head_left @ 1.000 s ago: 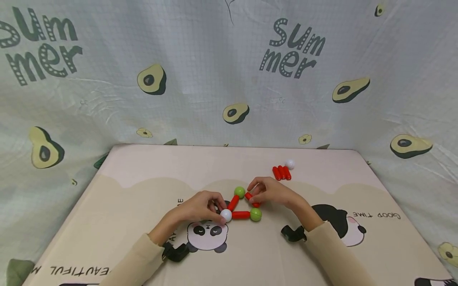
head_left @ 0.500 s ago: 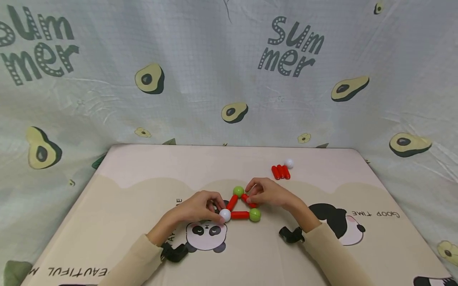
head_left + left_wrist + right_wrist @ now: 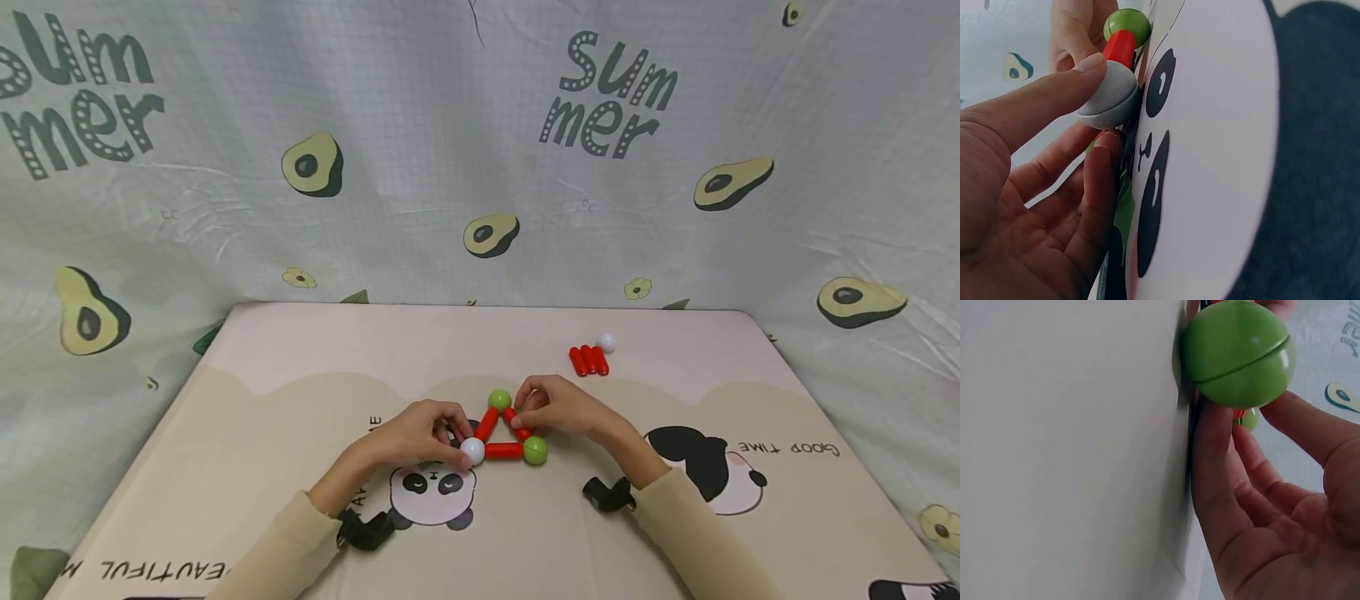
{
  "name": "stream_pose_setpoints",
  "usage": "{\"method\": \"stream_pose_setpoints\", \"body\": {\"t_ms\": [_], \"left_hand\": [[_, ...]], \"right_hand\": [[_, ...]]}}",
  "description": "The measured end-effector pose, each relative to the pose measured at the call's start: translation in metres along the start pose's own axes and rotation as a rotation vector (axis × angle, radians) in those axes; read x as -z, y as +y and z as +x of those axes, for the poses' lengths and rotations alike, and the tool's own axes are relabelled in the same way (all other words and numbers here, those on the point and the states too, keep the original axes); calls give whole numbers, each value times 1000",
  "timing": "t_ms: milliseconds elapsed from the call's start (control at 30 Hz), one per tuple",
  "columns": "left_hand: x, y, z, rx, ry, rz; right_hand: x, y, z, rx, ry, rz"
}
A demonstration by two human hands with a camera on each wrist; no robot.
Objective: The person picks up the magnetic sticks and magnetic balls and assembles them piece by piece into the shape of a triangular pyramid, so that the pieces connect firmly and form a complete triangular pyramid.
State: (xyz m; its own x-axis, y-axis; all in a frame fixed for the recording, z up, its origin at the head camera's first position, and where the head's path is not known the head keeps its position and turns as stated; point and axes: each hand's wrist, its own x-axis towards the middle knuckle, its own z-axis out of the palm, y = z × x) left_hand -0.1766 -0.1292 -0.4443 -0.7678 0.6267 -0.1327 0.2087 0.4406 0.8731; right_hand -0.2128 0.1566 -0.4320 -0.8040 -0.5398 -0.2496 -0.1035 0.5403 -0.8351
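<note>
On the table a triangle stands formed of three red rods and three balls. My left hand [image 3: 422, 433] pinches the white ball [image 3: 472, 451] at its left corner; the left wrist view shows the thumb on that white ball [image 3: 1110, 97]. The bottom red rod [image 3: 504, 451] runs to a green ball [image 3: 535, 451], and the left red rod [image 3: 487, 424] to the far green ball [image 3: 499, 400]. My right hand [image 3: 562, 407] grips the right red rod [image 3: 516, 423] between the two green balls. In the right wrist view the near green ball [image 3: 1238, 356] hides most of that rod.
Three loose red rods [image 3: 588, 361] lie side by side at the back right, with a white ball [image 3: 606, 342] by their far end. The table [image 3: 300, 342] has panda prints and lettering, and a patterned cloth [image 3: 405, 125] hangs behind it.
The right hand has brought its red rod left to the far green ball, then swung the rod's near end in against the near green ball. The left hand has kept its hold.
</note>
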Motion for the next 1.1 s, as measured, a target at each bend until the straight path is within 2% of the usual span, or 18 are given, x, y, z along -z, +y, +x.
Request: {"method": "stream_pose_setpoints", "body": {"t_ms": [433,633,867,1100], "left_hand": [[0,0,-1,0,0,-3],[0,1,-2,-2,2,-3],[0,2,-2,2,4,3],[0,1,-2,2,7,7]], "right_hand": [[4,3,-1,39,-95,49],[6,2,-2,28,-124,58],[9,-2,-4,-1,-141,49],[14,-3,-7,11,-133,32]]}}
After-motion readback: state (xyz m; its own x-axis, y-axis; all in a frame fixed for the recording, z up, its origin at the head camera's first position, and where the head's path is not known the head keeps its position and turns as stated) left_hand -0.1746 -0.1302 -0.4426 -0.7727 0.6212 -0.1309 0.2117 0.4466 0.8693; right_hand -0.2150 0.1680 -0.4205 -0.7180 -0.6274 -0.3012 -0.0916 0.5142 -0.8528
